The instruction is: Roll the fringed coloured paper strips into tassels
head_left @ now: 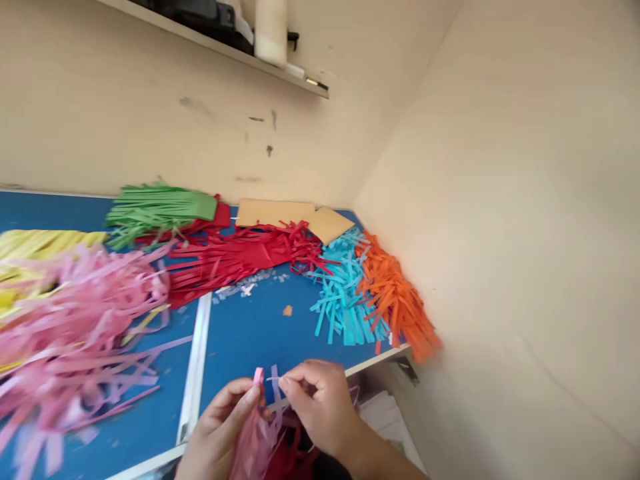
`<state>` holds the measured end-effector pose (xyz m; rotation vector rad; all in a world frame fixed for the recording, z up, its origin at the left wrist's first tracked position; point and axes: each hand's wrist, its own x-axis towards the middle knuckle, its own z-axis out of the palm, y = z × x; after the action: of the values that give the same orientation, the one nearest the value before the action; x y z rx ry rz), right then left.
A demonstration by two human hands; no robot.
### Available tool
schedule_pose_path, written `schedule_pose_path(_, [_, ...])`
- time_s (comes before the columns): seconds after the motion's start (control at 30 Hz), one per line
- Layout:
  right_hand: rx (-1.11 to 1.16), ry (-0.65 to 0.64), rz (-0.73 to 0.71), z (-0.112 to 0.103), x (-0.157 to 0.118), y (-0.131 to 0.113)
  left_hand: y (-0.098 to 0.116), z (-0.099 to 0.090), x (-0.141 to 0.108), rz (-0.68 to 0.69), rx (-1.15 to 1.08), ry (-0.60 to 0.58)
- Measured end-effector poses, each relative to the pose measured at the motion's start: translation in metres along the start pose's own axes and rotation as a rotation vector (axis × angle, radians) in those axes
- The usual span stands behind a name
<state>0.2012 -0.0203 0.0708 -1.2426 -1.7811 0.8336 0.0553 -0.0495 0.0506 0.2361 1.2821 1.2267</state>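
My left hand (225,423) is closed around a pink paper tassel (250,440), just under the small folded loop at its top. The tassel's fringe hangs down in front of my lap. Close on the right, my right hand (320,407) pinches a thin white string (273,379) between thumb and fingertips. The string's short end points at the loop; whether it touches the loop I cannot tell. A loose lilac strip stands up between both hands. Some red strips show below them, partly hidden by my right hand.
On the blue table (250,333) lie pink fringe (100,300), yellow fringe (50,243), green fringe (160,207), red fringe (240,253), turquoise fringe (345,287) and orange fringe (395,293). Tan paper pieces (275,212) rest at the back. A wall shelf (200,50) hangs above.
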Motion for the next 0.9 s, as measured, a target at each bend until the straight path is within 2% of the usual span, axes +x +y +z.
schedule_pose_path(0.1, [-0.041,-0.012,-0.034,0.014,0.003,-0.002,0.001,-0.008,0.0,-0.029,-0.016,-0.053])
schedule_pose_path(0.2, [-0.1,-0.071,-0.083,0.015,0.006,-0.004,-0.004,-0.016,0.002,0.089,0.072,-0.079])
schedule_pose_path(0.37, [-0.103,-0.27,-0.109,0.01,0.002,-0.01,-0.009,-0.027,0.007,0.282,0.325,-0.11])
schedule_pose_path(0.5, [0.013,-0.191,-0.028,0.008,-0.003,-0.005,-0.007,-0.03,0.006,0.345,0.373,-0.111])
schedule_pose_path(0.6, [0.032,-0.125,0.041,0.007,-0.006,-0.001,-0.003,-0.027,0.003,0.276,0.272,-0.102])
schedule_pose_path(0.73, [-0.003,-0.076,0.053,0.007,-0.008,-0.004,-0.002,-0.021,0.003,0.068,0.03,-0.191])
schedule_pose_path(0.9, [0.042,-0.181,0.043,0.01,-0.005,-0.011,-0.006,-0.018,0.003,0.029,-0.074,-0.176])
